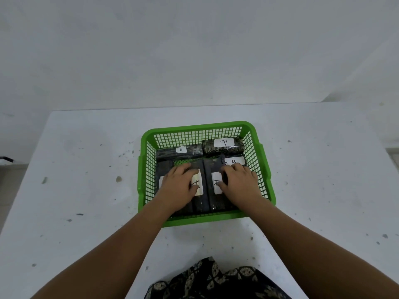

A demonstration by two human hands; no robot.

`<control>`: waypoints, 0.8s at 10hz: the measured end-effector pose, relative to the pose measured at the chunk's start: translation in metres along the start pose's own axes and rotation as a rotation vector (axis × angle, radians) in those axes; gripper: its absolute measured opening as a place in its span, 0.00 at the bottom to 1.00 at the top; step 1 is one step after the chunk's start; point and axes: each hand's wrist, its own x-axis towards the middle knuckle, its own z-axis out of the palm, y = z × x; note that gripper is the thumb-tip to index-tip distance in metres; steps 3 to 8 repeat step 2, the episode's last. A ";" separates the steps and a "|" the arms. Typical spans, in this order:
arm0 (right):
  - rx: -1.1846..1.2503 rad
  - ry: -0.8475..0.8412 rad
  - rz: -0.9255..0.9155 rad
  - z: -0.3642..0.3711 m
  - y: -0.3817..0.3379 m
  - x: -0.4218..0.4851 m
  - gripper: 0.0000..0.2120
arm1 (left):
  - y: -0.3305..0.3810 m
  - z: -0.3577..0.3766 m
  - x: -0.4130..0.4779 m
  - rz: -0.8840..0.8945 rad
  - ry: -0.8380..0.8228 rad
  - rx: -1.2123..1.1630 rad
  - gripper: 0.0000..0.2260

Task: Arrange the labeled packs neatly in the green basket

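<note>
Already every labeled pack in sight lay inside the green basket. Two long packs sat directly under the hands, side by side and touching, their long axes running from the person toward the far wall. The left hand rested flat on the left pack, fingers spread loosely and pointing away, half covering its white label. The right hand lay the same way on the right pack, fingers slightly curled, its thumb touching that pack's label. Neither hand pinched anything; both seemed only to press down.

Just beyond the left fingertips, a pack marked A lay crosswise along the far wall. Beyond the right fingertips lay a second A pack, also crosswise, its letter upside down to the viewer. A pack marked B showed partly beside the right hand's knuckles, its length mostly hidden. Another label peeked out left of the left wrist, unreadable.

A strip of bare green mesh showed beyond the left fingers, so the left pack probably needed sliding forward along its own length, and the left hand was the nearer one for that. The basket stood on a speckled white table.
</note>
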 end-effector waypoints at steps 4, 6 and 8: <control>0.123 0.150 -0.011 -0.046 -0.003 0.016 0.19 | 0.010 -0.066 0.015 0.001 0.152 -0.003 0.19; 0.123 0.150 -0.011 -0.046 -0.003 0.016 0.19 | 0.010 -0.066 0.015 0.001 0.152 -0.003 0.19; 0.123 0.150 -0.011 -0.046 -0.003 0.016 0.19 | 0.010 -0.066 0.015 0.001 0.152 -0.003 0.19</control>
